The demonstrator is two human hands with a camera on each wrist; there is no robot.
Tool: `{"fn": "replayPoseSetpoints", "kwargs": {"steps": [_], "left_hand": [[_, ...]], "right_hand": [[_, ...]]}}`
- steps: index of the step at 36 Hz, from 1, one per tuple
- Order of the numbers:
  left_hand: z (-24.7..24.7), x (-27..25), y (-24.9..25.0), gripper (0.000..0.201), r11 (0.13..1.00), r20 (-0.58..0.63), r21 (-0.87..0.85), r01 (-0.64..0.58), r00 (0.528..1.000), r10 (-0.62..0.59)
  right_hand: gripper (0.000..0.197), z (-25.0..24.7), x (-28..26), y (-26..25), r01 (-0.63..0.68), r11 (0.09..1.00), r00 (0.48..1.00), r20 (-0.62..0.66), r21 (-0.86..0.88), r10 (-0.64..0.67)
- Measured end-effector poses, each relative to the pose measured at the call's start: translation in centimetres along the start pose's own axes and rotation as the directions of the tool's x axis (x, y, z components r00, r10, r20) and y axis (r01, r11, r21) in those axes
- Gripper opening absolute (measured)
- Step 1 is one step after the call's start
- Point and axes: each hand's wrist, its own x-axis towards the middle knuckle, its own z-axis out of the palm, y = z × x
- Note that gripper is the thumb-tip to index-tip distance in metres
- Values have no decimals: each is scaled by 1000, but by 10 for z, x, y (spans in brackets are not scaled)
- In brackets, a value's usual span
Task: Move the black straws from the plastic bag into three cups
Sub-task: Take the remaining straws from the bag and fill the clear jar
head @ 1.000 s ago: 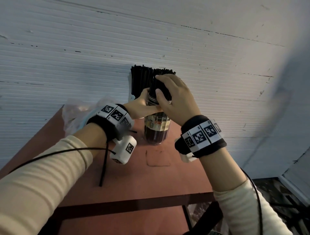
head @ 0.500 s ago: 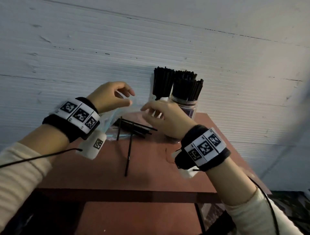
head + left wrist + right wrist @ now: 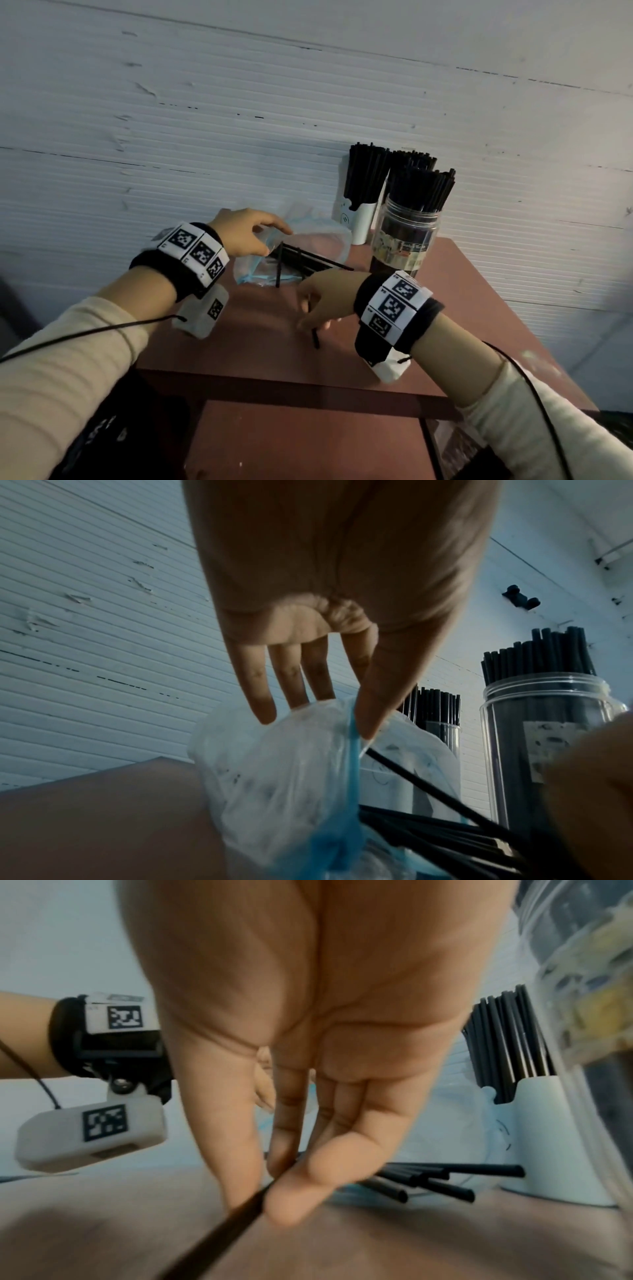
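A clear plastic bag (image 3: pixel 318 236) with a blue edge lies on the red-brown table (image 3: pixel 260 356), and several black straws (image 3: pixel 308 262) poke out of its mouth. My left hand (image 3: pixel 274 241) pinches the bag's rim between thumb and forefinger (image 3: pixel 359 723). My right hand (image 3: pixel 305 322) is down on the table in front of the bag and pinches one loose black straw (image 3: pixel 314 337) (image 3: pixel 240 1213). A clear jar (image 3: pixel 404 236), a white cup (image 3: pixel 356 219) and a third cup mostly hidden behind them stand at the back right, all packed with upright black straws (image 3: pixel 421 188).
A white ribbed wall (image 3: pixel 239 137) runs close behind the table. The table's front edge (image 3: pixel 308 394) is just below my wrists, with a lower shelf under it. The right edge falls away past the jar.
Both hands left the jar and swung left. The left hand has taken hold of the bag's rim. The right hand has dropped to the table and pinched the loose straw.
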Motion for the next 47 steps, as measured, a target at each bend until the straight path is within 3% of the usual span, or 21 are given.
{"fn": "replayPoseSetpoints", "kwargs": {"steps": [5, 12, 17, 20, 22, 27, 32, 39, 44, 47], "left_hand": [[0, 4, -3, 50, 1000, -66, 26, 14, 998, -12], [-4, 6, -4, 54, 999, -81, 36, 10, 997, -7], [-6, 10, -6, 53, 999, -52, 51, 13, 999, -10], [-8, 12, -7, 51, 1000, -54, 28, 7, 999, -5], [-8, 13, -7, 48, 1000, -55, 13, 0, 998, 1], [-6, 17, -6, 46, 1000, -52, 6, -5, 999, 6], [-9, 19, -9, 45, 999, -65, 42, 14, 998, -11], [-12, 17, -16, 48, 997, -82, 65, 32, 996, -27], [-10, 20, -15, 49, 998, -94, 61, 36, 995, -30], [-8, 20, -14, 48, 997, -110, 70, 41, 993, -33]], "right_hand": [[23, -10, 3, 8, -9, 997, 974, -227, -79, -9], [31, -26, 31, 20, -118, 983, 929, -365, -140, 60], [38, -29, 50, 28, -199, 965, 930, -342, -168, 132], [32, -28, 60, 26, -233, 958, 925, -342, -168, 165], [41, -27, 65, 22, -240, 961, 920, -347, -139, 179], [47, -27, 72, 16, -91, 992, 890, -454, -86, 42], [72, -23, 77, 14, -156, 974, 952, -286, -164, 105], [61, -26, 72, 17, -121, 976, 952, -300, -182, 62], [58, -24, 76, 17, -156, 976, 957, -269, -154, 110], [38, -23, 77, 18, -149, 964, 941, -332, -221, 69]]}}
